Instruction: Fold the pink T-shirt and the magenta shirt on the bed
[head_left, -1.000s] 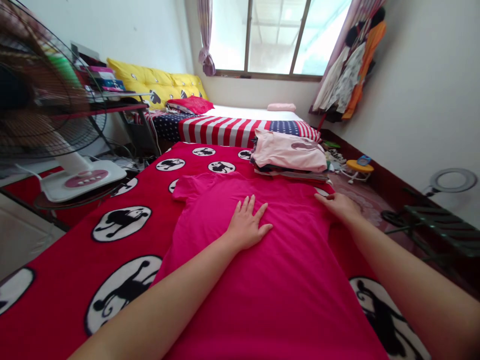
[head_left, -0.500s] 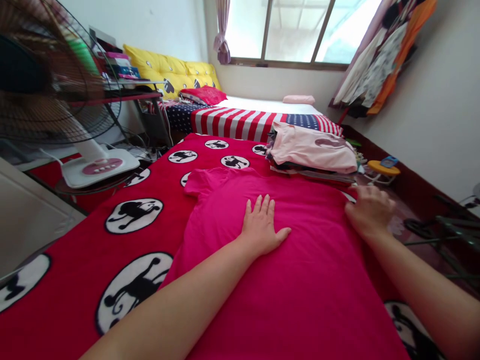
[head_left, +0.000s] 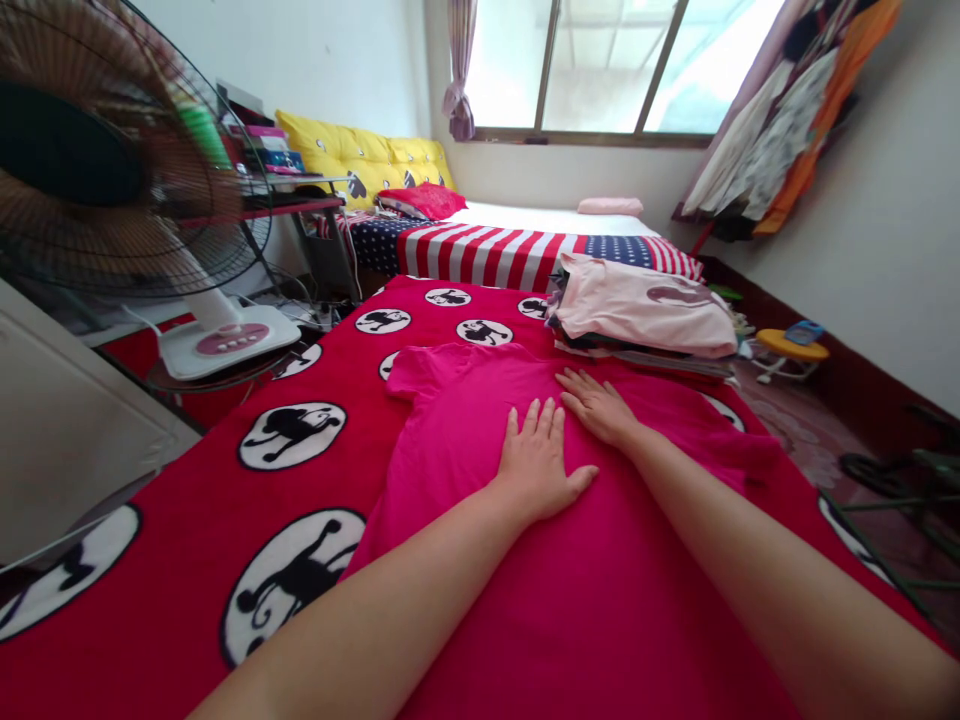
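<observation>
A bright pink T-shirt (head_left: 465, 420) lies spread flat on a red blanket (head_left: 225, 500) printed with black monkeys in white ovals. My left hand (head_left: 541, 462) rests flat on the middle of the shirt, fingers stretched out. My right hand (head_left: 596, 405) lies just beyond it, also flat on the shirt, fingers extended toward the collar end. Both hands hold nothing. The shirt's right sleeve (head_left: 739, 450) lies out to the right.
A stack of folded clothes (head_left: 645, 315) topped by a pale pink garment sits past the shirt. A standing fan (head_left: 112, 170) runs at the left. Behind are a striped bed (head_left: 517, 250), yellow cushions (head_left: 375, 160), a window and hanging clothes (head_left: 780, 120).
My right hand left the shirt's right edge and moved left onto the middle of the shirt, beside my left hand. The left hand stayed flat in place.
</observation>
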